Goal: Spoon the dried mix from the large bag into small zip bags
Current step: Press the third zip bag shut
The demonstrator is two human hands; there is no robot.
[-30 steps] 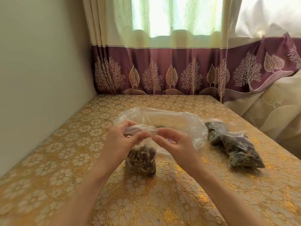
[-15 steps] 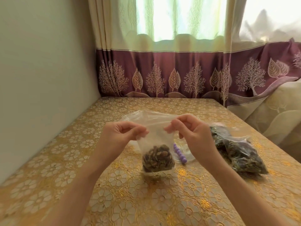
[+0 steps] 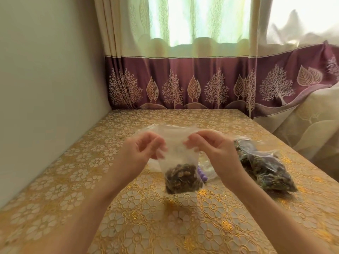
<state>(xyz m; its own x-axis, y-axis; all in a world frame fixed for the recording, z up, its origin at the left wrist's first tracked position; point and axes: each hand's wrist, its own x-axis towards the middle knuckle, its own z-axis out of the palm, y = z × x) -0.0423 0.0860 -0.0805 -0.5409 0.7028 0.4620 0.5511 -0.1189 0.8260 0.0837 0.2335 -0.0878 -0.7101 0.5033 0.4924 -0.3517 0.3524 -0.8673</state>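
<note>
Both forearms reaching forward, wrists raised. Left hand (image 3: 145, 149) and right hand (image 3: 211, 147) level with each other and apart, fingers curled, thumb and forefinger of each pinching the top of the small zip bag (image 3: 178, 162) hanging below the fingertips.

No readable text, label or number shows anywhere.

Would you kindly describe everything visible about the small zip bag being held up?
The small zip bag is clear, thin plastic, hanging upright above the table. Its lower part holds a clump of brown dried mix; the upper part looks empty. The left hand and right hand pinch its top edge at either corner.
</note>
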